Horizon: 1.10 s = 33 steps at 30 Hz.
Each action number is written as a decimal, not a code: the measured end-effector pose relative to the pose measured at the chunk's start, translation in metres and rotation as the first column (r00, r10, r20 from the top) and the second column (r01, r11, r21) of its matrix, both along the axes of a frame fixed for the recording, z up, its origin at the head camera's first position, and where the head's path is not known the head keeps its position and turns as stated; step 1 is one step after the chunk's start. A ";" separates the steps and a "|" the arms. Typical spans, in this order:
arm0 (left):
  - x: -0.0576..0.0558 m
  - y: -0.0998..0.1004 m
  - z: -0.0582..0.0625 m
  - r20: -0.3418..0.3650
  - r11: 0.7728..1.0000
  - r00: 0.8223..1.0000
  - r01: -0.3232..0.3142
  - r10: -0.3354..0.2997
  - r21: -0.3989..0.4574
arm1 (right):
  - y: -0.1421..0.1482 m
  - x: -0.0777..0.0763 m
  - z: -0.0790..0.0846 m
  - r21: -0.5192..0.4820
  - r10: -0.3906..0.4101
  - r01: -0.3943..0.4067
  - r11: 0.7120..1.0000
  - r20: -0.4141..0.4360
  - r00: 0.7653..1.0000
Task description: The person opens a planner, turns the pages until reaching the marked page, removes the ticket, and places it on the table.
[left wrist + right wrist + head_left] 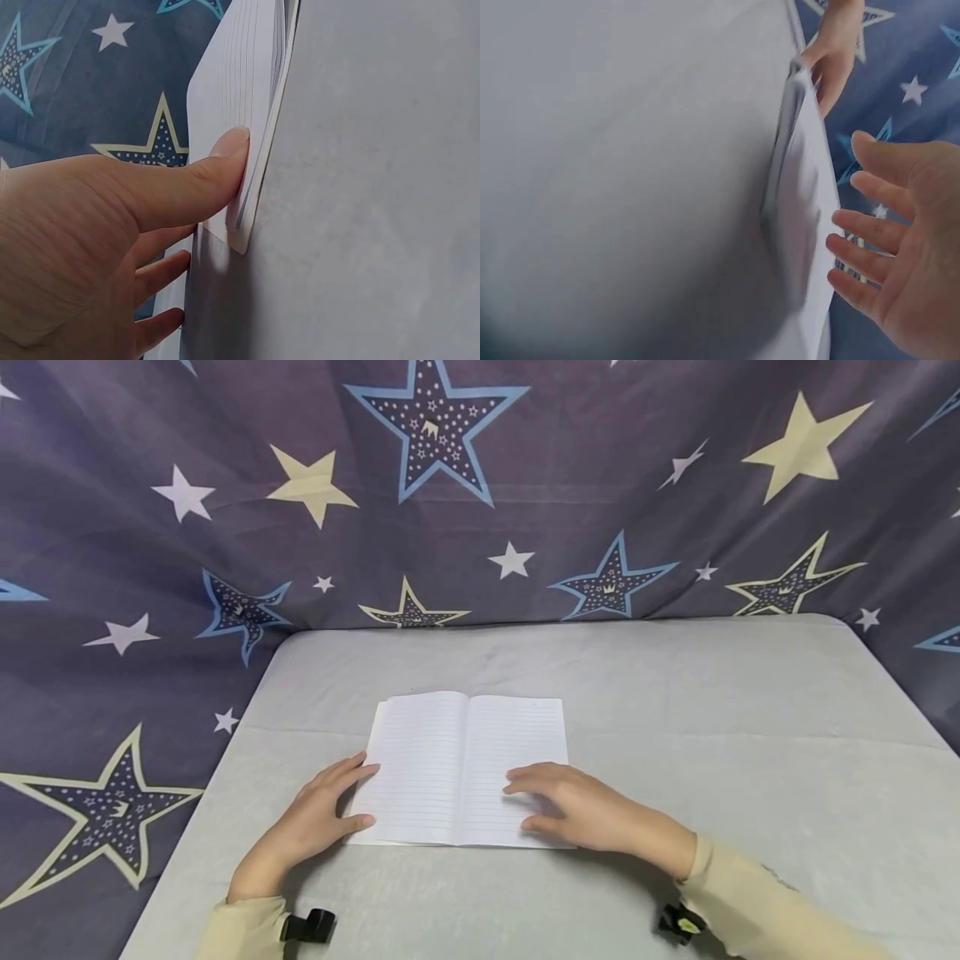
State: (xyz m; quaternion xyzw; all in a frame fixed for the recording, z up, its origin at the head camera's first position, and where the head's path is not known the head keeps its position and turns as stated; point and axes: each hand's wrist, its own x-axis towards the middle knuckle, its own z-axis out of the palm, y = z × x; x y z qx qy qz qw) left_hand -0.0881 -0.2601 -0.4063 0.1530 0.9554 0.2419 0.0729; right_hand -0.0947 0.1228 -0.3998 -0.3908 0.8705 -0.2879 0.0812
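An open notebook [420,768] with lined white pages lies on the grey-covered table. My left hand [318,814] is at its left edge. In the left wrist view the thumb [225,154] rests on the page near the lower corner, while the other fingers spread beside the notebook. Over the right page is my right hand [577,806], fingers loosely bent and holding nothing. The right wrist view shows its fingers [862,259] spread and apart from the pages. Both lined pages look blank.
A dark curtain [585,452] printed with stars hangs behind the table [720,710] and along its left and right sides. Black wrist devices sit at the left sleeve [247,927] and the right sleeve [757,893].
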 end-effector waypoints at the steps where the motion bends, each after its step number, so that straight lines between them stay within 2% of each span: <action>1: 0.000 0.000 0.000 0.004 1.000 1.000 -0.001 0.001 0.000 | 0.006 0.000 -0.001 0.002 -0.007 0.007 1.000 -0.001 1.000; 7: -0.001 0.001 0.002 0.000 1.000 1.000 0.008 -0.008 -0.004 | 0.034 -0.002 -0.010 0.052 -0.022 0.022 0.998 0.006 1.000; 13: -0.001 0.001 0.004 0.002 1.000 1.000 0.012 -0.012 0.007 | 0.044 -0.003 -0.016 0.076 -0.015 0.015 0.997 -0.001 1.000; 18: -0.001 0.001 0.003 0.005 1.000 1.000 0.011 -0.011 0.007 | 0.043 -0.001 -0.016 0.085 -0.044 0.046 0.995 -0.022 0.999; 23: -0.001 0.001 0.003 0.009 1.000 1.000 0.007 -0.007 0.005 | 0.037 0.001 -0.016 0.085 -0.083 0.090 0.992 -0.084 0.993; 29: 0.000 0.001 0.001 0.013 1.000 1.000 0.000 0.000 0.005 | 0.027 0.002 -0.017 0.062 -0.133 0.147 0.987 -0.190 0.973; 33: 0.000 0.000 -0.001 0.009 1.000 1.000 -0.005 0.005 0.002 | 0.021 0.000 -0.014 0.004 -0.223 0.227 0.974 -0.190 0.956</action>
